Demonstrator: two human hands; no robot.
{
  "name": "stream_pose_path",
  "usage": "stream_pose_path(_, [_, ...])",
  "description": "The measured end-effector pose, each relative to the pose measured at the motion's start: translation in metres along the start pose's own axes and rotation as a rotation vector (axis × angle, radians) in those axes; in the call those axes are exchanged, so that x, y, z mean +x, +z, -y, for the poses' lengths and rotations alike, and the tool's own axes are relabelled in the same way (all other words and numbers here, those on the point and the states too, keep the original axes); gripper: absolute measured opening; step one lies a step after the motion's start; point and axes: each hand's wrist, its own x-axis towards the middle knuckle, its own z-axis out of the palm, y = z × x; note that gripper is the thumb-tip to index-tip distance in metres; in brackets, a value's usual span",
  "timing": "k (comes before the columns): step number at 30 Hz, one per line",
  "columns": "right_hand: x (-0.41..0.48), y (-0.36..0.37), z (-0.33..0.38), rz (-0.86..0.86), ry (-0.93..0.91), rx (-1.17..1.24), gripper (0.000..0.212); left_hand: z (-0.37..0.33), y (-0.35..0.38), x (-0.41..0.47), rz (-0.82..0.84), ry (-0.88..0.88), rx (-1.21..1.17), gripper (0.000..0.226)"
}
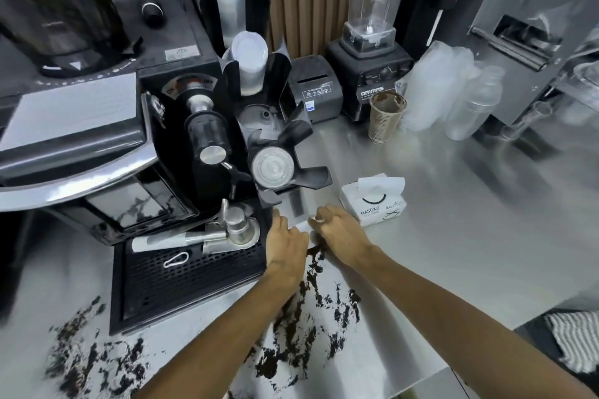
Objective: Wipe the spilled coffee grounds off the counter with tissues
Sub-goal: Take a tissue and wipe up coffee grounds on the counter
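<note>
step: tissue (304,227) set beyond coffee grounds (299,321) | left grip (287,244) flat on it, right grip (340,232) pinching it | next: probably sweep nearward

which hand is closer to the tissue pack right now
Right. The right hand sits just left of the tissue pack, pinching a tissue; the left hand is farther left, beside the drip tray.

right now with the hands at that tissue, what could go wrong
1. The single tissue between the left hand and right hand looks small against the wide coffee grounds; it may smear them.
2. Grounds lie beside the black drip tray; a leftward sweep could push them under it.
3. The tissue pack sits just beyond the right hand; grounds swept forward could soil it.
</note>
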Motion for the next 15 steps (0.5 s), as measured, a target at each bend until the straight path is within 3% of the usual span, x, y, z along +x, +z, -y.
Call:
stream_pose_path(7, [-0.063,0.009,-0.006,-0.072,-0.142,0.003,0.035,-0.030,0.006,-0.042,0.051,0.150,0.124,0.038])
stream_pose_path(11, [-0.075,0.004,-0.007,-0.175,-0.108,0.087,0.022,-0.030,0.007,-0.053,0.038,0.150,0.106,0.021])
stream_pose_path(15, [-0.052,-0.014,-0.008,-0.142,-0.138,0.009,0.042,-0.018,-0.002,-0.045,-0.009,0.137,0.095,0.024])
